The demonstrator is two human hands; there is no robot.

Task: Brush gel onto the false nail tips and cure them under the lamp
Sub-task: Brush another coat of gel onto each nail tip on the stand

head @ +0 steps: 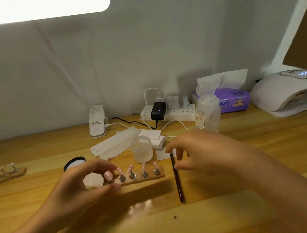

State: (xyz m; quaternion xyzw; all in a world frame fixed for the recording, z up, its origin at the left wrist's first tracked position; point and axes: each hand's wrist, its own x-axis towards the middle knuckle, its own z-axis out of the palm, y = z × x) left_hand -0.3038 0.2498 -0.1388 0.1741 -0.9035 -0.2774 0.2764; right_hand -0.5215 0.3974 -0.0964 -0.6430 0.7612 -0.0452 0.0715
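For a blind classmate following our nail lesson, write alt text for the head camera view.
A person's left hand pinches the end of a wooden holder carrying pink false nail tips, while the right hand holds a dark brush beside it. Behind on the wooden table stand an open jar, a clear bottle and, far right, a white curing lamp.

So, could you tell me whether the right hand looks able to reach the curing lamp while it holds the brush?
Probably yes: the right hand pinches the brush, and bare table lies between it and the curing lamp at far right.
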